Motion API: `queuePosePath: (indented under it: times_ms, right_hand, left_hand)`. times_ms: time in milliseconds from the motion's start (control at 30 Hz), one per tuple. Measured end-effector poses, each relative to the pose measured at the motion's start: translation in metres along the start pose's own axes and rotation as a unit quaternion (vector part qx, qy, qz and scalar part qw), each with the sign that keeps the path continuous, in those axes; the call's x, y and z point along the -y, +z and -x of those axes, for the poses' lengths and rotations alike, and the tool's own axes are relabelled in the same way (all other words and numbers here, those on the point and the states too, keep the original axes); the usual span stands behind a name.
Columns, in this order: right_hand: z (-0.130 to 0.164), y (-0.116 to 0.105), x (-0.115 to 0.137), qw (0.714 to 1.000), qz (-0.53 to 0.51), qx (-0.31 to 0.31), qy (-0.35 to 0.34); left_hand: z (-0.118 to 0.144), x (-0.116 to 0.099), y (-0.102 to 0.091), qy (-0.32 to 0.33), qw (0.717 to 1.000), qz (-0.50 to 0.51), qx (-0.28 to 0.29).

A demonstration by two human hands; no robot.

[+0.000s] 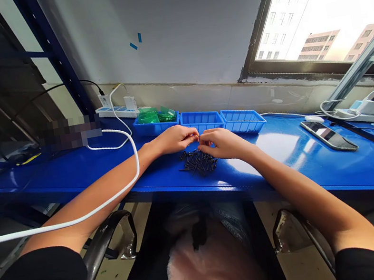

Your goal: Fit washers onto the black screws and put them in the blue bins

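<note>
Head view. Your left hand (175, 139) and right hand (221, 144) meet just above a loose pile of screws (198, 162) on the blue table (284, 156). The fingertips of both hands are pinched together on something small between them, most likely a single screw taken from the pile; it is too small to make out.

Progress, as judged from how things lie: the pile looks largely unsorted. Of the three blue trays (201, 120) set in a row behind your hands, the left one holds green bags (156, 115); the middle and right ones show nothing inside from this angle. Most of the work appears to remain.

Materials: the screws are dark, thin and pointed, lying crisscross in a heap. The trays are shallow moulded plastic with ribbed walls. The table top is glossy painted metal and reflects the window light. A white cable (123, 190), smooth and round, crosses your left forearm. A phone (329, 135) lies flat, well apart to your right.
</note>
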State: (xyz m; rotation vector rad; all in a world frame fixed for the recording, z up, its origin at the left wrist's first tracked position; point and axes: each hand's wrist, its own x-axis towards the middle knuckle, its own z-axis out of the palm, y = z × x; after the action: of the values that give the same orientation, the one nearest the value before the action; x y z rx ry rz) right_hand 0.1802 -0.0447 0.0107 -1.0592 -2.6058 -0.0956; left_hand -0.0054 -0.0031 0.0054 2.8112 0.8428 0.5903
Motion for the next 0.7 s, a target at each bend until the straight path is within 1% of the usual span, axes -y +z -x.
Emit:
queuePosePath:
  times_ms: [133,400,700]
  right_hand:
    - [0.0002,-0.0004,0.0004,1.0,0.015,0.0,0.012]
    - [0.0005,0.0002,0.0013,1.0,0.001,-0.007,0.007]
    - [0.0001,-0.0002,0.0013,1.0,0.014,-0.003,-0.004]
  left_hand:
    - [0.0,0.0006,0.0006,-0.007,1.0,-0.001,0.005]
    - [-0.0007,0.0054,0.0035,0.003,1.0,0.011,0.012]
    - [-0.0004,0.0026,0.0032,0.003,1.0,-0.004,0.018]
